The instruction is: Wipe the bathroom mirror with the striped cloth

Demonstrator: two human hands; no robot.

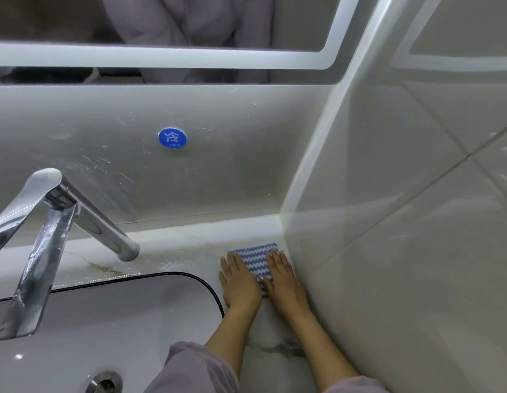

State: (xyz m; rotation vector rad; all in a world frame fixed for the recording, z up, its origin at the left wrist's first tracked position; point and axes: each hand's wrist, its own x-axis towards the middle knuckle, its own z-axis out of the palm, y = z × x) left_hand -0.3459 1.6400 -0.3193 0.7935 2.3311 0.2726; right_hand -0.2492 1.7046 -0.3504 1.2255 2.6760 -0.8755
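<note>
Lying flat on the white marble-veined table point(187, 259), in the corner by the glossy grey tiled side wall point(402, 222), was the blue-and-white zigzag-striped cloth point(256, 258). Left hand point(239, 282): palm down, fingers extended, open grip, pressing the cloth's left edge. Right hand point(283, 282): likewise flat and open on its right part. Frosted-bordered bathroom mirror point(161, 56): above, well apart. Chrome tap point(62, 205) and white basin point(150, 321): to the left. Round blue "COLD" sticker point(172, 138): on back wall.
</note>
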